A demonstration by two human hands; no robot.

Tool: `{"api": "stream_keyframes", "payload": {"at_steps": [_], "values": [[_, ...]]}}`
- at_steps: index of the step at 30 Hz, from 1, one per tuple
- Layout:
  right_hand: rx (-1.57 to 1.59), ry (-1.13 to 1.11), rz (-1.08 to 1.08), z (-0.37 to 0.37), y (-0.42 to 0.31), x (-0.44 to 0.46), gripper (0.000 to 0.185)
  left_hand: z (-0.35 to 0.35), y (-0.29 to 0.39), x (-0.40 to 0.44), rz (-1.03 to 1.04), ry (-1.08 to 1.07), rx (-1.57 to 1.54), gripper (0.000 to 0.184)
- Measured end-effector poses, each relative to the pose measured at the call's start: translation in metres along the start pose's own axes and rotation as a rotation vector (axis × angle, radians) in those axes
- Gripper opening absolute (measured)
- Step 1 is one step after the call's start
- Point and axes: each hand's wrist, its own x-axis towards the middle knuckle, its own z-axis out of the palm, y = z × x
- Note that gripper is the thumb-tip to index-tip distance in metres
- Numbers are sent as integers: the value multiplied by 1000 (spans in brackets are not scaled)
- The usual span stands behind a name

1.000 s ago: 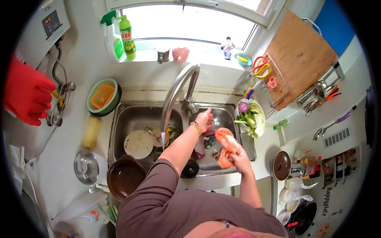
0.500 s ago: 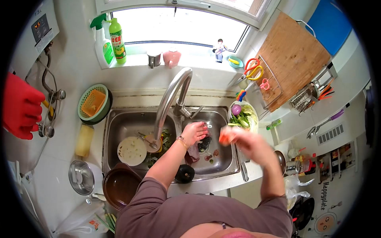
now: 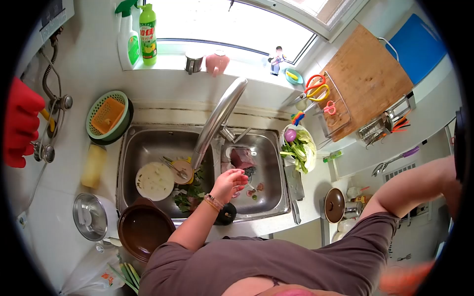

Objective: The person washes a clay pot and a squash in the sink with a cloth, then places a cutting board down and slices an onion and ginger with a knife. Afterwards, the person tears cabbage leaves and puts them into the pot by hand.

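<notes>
My left hand (image 3: pixel 230 185) is over the near left part of the right sink basin, fingers loosely curved and apart from anything I can make out. Beyond it in the basin lies a piece of raw meat (image 3: pixel 242 158) with dark scraps beside it. A dark, round, glossy object (image 3: pixel 226 214) sits at the sink's front edge below my wrist. My right arm reaches out to the right edge, where the forearm leaves view. At the lower right is an orange-red smear (image 3: pixel 406 278); motion hides whether it is my right hand or something in it.
The left basin holds a white plate (image 3: pixel 154 181), a yellow bowl (image 3: pixel 182 171) and leafy greens (image 3: pixel 187 197). The faucet (image 3: pixel 219 118) arches over the divider. A cleaver (image 3: pixel 295 190) lies right of the sink, near a vegetable bowl (image 3: pixel 302 148). A brown pot (image 3: pixel 145 230) stands front left.
My right arm has swung from beside the right basin, where its hand held something orange-red, out to the right. My left hand has drawn back towards me. The view has shifted.
</notes>
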Motion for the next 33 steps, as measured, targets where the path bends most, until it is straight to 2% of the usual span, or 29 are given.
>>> {"api": "stream_keyframes", "payload": {"at_steps": [2, 8, 12, 14, 16, 18, 19, 20, 21, 22, 23, 24, 25, 27, 29, 31, 33], "values": [[803, 134, 265, 12, -11, 22, 21, 1, -8, -6, -36, 9, -13, 18], [740, 459, 264, 53, -15, 74, 22, 5, -22, -15, -95, 12, -25, 15], [783, 761, 414, 73, -51, 94, 22, 11, -23, -21, -70, 1, -47, 13], [814, 821, 487, 76, -59, 102, 25, 13, -23, -24, -58, -19, -51, 13], [865, 757, 462, 76, -69, 101, 31, 12, -23, -26, -43, -30, -61, 12], [892, 829, 638, 91, -97, 86, 33, 9, -25, -26, -21, -25, -86, 13], [849, 663, 712, 101, -113, 68, 26, 7, -26, -26, -11, -21, -100, 13], [847, 393, 771, 109, -137, 30, 19, 6, -26, -27, 4, -20, -127, 12], [840, -2, 832, 114, -167, -14, 14, 6, -26, -29, 15, -17, -133, 12], [828, -555, 840, 120, -202, -61, 12, 4, -27, -31, 27, -27, -148, 12], [789, -1143, 731, 120, -232, -115, 14, 1, -27, -33, 37, -38, -156, 13], [710, -1604, 619, 108, -252, -176, 20, -2, -26, -35, 28, -19, -156, 13], [592, -1869, 464, 92, -258, -245, 19, -5, -25, -37, 20, -3, -153, 13], [510, -1910, 626, 83, -261, -292, 23, -5, -26, -35, 17, 26, -143, 14], [560, -1778, 700, 86, -257, -280, 25, -6, -33, -34, 17, 44, -108, 14], [569, -1600, 798, 100, -254, -266, 25, 1, -30, -32, -4, 29, -100, 13], [859, -1326, 1063, 99, -240, -242, 25, 6, -33, -29, 3, 11, -105, 13]]}}
